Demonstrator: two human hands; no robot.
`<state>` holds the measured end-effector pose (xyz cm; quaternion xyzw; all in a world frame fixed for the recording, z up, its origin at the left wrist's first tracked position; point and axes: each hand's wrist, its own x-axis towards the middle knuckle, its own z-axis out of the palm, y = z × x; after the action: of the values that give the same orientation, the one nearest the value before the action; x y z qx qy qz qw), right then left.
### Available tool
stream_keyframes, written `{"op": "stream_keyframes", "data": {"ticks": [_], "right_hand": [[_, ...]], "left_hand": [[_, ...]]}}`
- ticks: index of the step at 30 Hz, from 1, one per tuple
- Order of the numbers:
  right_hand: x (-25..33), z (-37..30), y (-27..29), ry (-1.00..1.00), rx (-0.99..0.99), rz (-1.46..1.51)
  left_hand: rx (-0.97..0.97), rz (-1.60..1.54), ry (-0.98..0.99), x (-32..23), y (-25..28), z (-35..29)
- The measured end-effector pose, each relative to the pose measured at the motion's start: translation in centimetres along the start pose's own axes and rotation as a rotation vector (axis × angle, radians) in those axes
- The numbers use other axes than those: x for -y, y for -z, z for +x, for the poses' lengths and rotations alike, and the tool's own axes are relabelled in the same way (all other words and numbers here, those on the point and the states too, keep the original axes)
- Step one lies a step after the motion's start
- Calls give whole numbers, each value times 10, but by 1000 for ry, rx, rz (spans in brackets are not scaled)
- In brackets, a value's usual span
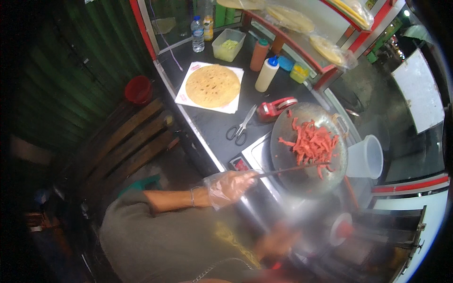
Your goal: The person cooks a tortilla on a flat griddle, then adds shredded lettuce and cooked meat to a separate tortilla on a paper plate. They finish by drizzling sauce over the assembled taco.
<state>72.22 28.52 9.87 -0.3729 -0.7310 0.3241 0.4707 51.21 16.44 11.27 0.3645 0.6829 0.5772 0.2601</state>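
My left hand (232, 186), in a clear plastic glove, is closed round a long thin dark cooking utensil (292, 168). The utensil's far end reaches among red-coated strips of food (314, 141) in a round metal wok (288, 177); its tip is too unclear to tell its kind. Low in the picture my right hand (279, 241) is smeared by motion and haze, so its fingers do not show. To the left of the wok lie scissors (242, 126) with dark handles and a red-and-silver hand tool (277, 109).
A round browned flatbread (212, 86) lies on white paper (186, 97). Behind stand a water bottle (197, 35), a tub of chopped greens (229, 46), an orange-red sauce bottle (259, 55) and a cream one (267, 75). A white bucket (368, 157) stands right of the wok.
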Motion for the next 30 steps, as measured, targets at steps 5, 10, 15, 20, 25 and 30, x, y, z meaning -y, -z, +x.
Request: {"op": "stream_keyframes", "data": {"ticks": [5,10,15,20,25,30], "right_hand": [[4,-8,11,-26,165,-328],[-11,-35,25,-134,125,-221],[-16,-39,31,-271,169,-86],[-21,-42,31,-61,161,-147],[-40,-52,24,-223,86,51],[-52,-55,27,17,74,-3]], "left_hand": [[-60,117,-82,-26,-1,-13],[-43,329,103,-17,11,-14],[-99,212,-38,-24,2,-18],[-31,210,114,-22,-18,-24],[2,345,218,-4,-29,-26],[0,434,297,-7,-43,-19]]}}
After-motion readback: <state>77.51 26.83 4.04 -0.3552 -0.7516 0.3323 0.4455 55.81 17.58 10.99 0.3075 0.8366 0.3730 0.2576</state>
